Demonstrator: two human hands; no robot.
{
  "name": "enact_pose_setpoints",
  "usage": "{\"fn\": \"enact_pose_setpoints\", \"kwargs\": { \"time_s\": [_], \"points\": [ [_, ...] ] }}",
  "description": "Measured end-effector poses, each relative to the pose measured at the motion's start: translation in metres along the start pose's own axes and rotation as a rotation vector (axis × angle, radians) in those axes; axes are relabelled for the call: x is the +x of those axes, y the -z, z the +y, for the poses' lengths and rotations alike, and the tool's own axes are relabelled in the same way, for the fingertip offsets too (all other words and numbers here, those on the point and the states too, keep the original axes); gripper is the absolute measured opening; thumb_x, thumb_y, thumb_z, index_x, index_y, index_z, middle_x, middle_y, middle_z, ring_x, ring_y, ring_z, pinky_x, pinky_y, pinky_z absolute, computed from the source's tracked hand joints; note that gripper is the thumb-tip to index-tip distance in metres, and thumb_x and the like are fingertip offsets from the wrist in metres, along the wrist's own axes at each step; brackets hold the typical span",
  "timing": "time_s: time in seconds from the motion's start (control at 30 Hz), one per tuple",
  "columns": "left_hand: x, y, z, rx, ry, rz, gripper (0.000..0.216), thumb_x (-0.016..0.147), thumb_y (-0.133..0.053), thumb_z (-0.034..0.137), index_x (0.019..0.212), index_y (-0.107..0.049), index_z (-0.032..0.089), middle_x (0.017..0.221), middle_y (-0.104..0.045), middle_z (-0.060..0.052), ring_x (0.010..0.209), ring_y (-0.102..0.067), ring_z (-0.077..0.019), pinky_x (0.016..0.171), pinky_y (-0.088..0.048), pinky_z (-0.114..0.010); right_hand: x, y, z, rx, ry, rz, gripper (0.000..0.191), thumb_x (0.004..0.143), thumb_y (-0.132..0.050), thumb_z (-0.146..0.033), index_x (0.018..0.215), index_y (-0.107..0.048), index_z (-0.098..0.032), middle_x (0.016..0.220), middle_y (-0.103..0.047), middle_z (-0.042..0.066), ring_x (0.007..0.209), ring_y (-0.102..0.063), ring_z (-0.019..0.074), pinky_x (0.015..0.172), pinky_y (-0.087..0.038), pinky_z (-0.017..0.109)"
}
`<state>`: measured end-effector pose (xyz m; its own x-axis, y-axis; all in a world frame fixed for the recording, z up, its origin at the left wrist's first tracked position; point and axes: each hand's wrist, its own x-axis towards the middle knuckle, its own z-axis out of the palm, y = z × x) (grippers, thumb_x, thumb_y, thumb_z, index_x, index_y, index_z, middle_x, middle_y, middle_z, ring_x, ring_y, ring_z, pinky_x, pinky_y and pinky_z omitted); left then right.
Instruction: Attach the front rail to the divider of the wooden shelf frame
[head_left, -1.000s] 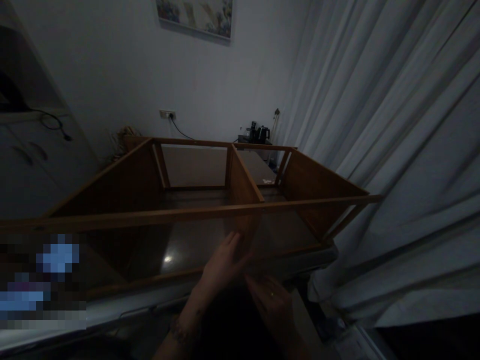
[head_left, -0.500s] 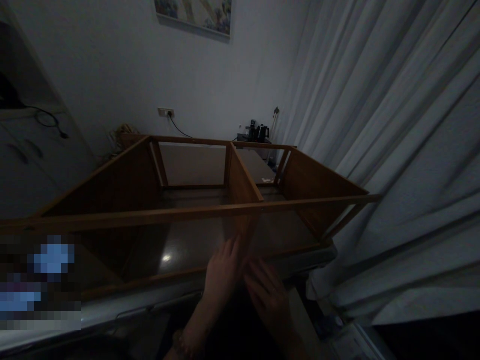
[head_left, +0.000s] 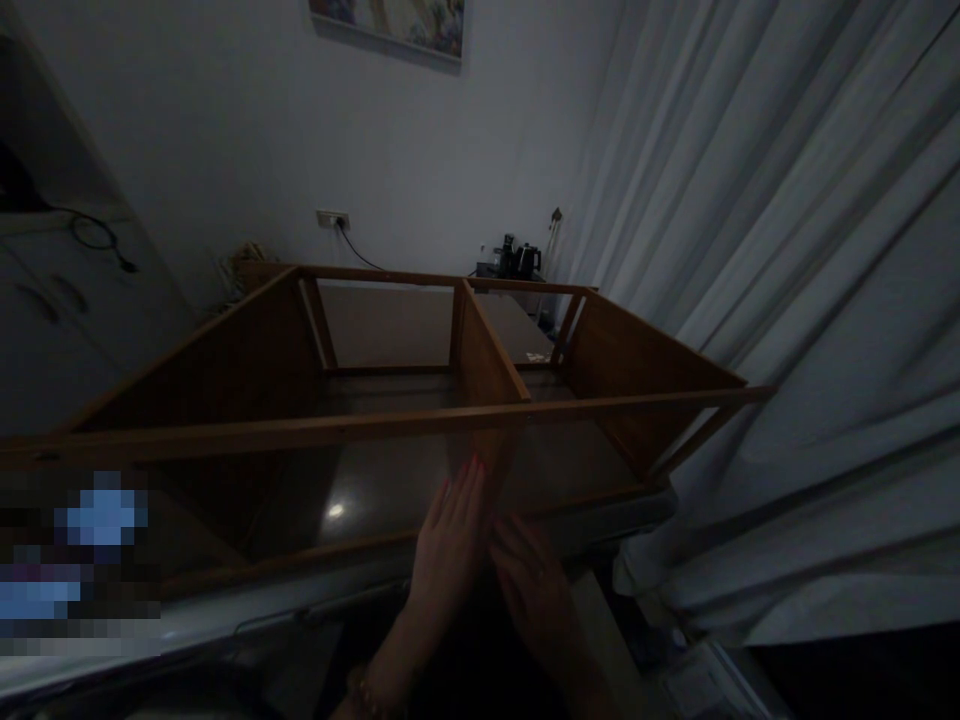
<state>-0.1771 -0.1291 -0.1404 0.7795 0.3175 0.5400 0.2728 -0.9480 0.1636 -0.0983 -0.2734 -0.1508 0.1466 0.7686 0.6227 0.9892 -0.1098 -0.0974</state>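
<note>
A brown wooden frame (head_left: 382, 422), like a shelf unit or table base without its top, stands before me. Its centre divider panel (head_left: 491, 345) splits it into two bays, with a dark, glossy surface (head_left: 375, 480) at the bottom. My left hand (head_left: 450, 535) lies along the near end of the divider, fingers stretched out and holding nothing. Just right of it is my right hand (head_left: 534, 580), fingers extended and slightly bent beside the divider's lower end. The dim light hides whether its fingertips touch the wood.
Long pale curtains (head_left: 787, 250) hang on the right. Behind the frame, a black kettle (head_left: 528, 262) stands by the wall near a socket (head_left: 332, 219) with a plugged cable. White cabinets (head_left: 67, 330) are on the left. A blurred-out patch covers the lower left.
My left hand's fingers have slid slightly up along the divider and straightened. My right hand stays in nearly the same place. The view has shifted very slightly.
</note>
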Motion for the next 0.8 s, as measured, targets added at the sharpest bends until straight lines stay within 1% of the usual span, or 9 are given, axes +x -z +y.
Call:
{"fn": "enact_pose_setpoints", "kwargs": {
  "time_s": [0.1,0.2,0.33,0.4,0.47,0.57,0.63,0.7,0.8],
  "points": [
    [-0.001,-0.002,0.000,-0.007,0.007,-0.003,0.056,0.091,-0.034,0.018,0.144,-0.017,0.013,0.147,-0.029,-0.010,0.136,-0.025,-0.0222,0.112,-0.024,-0.043,0.000,0.001,0.001,0.007,0.000,-0.002,0.033,0.090,-0.041,-0.013,0.119,-0.055,-0.019,0.129,-0.055,0.007,0.130,-0.037,0.0196,0.101,-0.042,0.043],
    [0.000,-0.002,0.000,-0.013,0.005,-0.006,0.055,0.091,-0.035,0.019,0.143,-0.019,0.012,0.146,-0.030,-0.010,0.136,-0.026,-0.0221,0.112,-0.025,-0.042,0.000,0.001,0.003,-0.013,0.009,-0.005,0.032,0.091,-0.042,-0.014,0.119,-0.055,-0.019,0.131,-0.054,0.007,0.130,-0.038,0.0209,0.102,-0.040,0.046],
    [0.002,0.003,0.001,-0.015,0.014,-0.008,0.052,0.091,-0.035,0.020,0.141,-0.025,0.012,0.141,-0.040,-0.012,0.131,-0.036,-0.0227,0.109,-0.029,-0.042,0.002,0.006,-0.001,-0.063,0.009,0.039,0.031,0.091,-0.046,-0.017,0.118,-0.057,-0.023,0.127,-0.057,0.003,0.125,-0.044,0.0207,0.100,-0.038,0.043],
    [0.002,0.006,0.002,-0.019,0.022,-0.015,0.050,0.092,-0.036,0.021,0.140,-0.028,0.012,0.137,-0.045,-0.013,0.126,-0.043,-0.0228,0.107,-0.032,-0.042,0.004,0.010,-0.007,-0.113,-0.045,0.099,0.029,0.091,-0.047,-0.021,0.117,-0.059,-0.028,0.122,-0.061,0.000,0.116,-0.051,0.0204,0.100,-0.035,0.042],
    [0.003,0.007,0.003,-0.026,0.028,-0.020,0.049,0.092,-0.037,0.022,0.139,-0.030,0.012,0.135,-0.049,-0.013,0.123,-0.047,-0.0228,0.106,-0.034,-0.042,0.005,0.013,-0.015,-0.166,-0.137,0.158,0.027,0.092,-0.045,-0.026,0.115,-0.061,-0.031,0.115,-0.065,-0.002,0.105,-0.056,0.0210,0.098,-0.031,0.044],
    [0.003,0.007,0.004,-0.029,0.026,0.001,0.048,0.091,-0.037,0.021,0.138,-0.032,0.012,0.133,-0.051,-0.013,0.121,-0.049,-0.0226,0.105,-0.035,-0.041,0.007,0.014,-0.027,-0.218,-0.258,0.219,0.029,0.094,-0.039,-0.035,0.108,-0.064,-0.033,0.106,-0.069,-0.001,0.090,-0.057,0.0221,0.089,-0.031,0.045],
    [0.003,0.007,0.004,-0.015,0.023,0.022,0.046,0.091,-0.038,0.020,0.137,-0.034,0.012,0.132,-0.052,-0.013,0.119,-0.051,-0.0225,0.103,-0.037,-0.040,0.007,0.014,-0.033,-0.256,-0.330,0.218,0.031,0.094,-0.037,-0.038,0.104,-0.066,-0.036,0.097,-0.070,0.000,0.082,-0.055,0.0222,0.081,-0.032,0.043],
    [0.004,0.006,0.004,0.004,0.018,0.042,0.045,0.091,-0.038,0.020,0.135,-0.036,0.010,0.129,-0.054,-0.013,0.116,-0.053,-0.0222,0.101,-0.039,-0.040,0.007,0.013,-0.037,-0.289,-0.411,0.181,0.030,0.094,-0.038,-0.038,0.103,-0.067,-0.039,0.086,-0.069,0.001,0.076,-0.052,0.0217,0.074,-0.030,0.041],
    [0.004,0.007,0.004,0.021,0.010,0.056,0.042,0.092,-0.039,0.021,0.132,-0.039,0.009,0.125,-0.058,-0.013,0.113,-0.055,-0.0215,0.100,-0.040,-0.039,0.006,0.014,-0.042,-0.290,-0.493,0.115,0.029,0.094,-0.039,-0.037,0.104,-0.066,-0.041,0.080,-0.065,0.002,0.074,-0.051,0.0217,0.070,-0.029,0.039]
  ]
}}
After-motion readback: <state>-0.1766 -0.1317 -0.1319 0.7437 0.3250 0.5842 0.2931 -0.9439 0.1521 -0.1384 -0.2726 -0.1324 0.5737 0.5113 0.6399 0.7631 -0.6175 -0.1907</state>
